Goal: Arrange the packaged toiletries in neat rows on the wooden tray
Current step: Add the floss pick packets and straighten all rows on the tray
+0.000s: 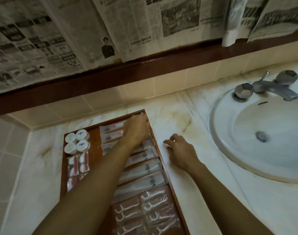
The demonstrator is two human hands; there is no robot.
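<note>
- Wooden tray [161, 150] on the marble worktop [175, 126], left of the white sink [257, 133].
- Inside: four round white jars [77, 141] clustered at the far left; clear sachets with red strips [77, 164] just below them.
- Down the right side, a row of long clear packets [145, 168], stacked edge to edge.
- Nearest end: packets of white floss picks [145, 212], in two columns.
- Left hand [136, 129] at the tray's far right corner, grip curled over the topmost packet there; fingertips hidden, so hold not fully visible.
- Right hand [179, 150] on the worktop just beside the tray, grip loosely bent, holding nothing visible.
- Grey tap [270, 85] behind the basin; newspaper [43, 39] covering the wall above.
</note>
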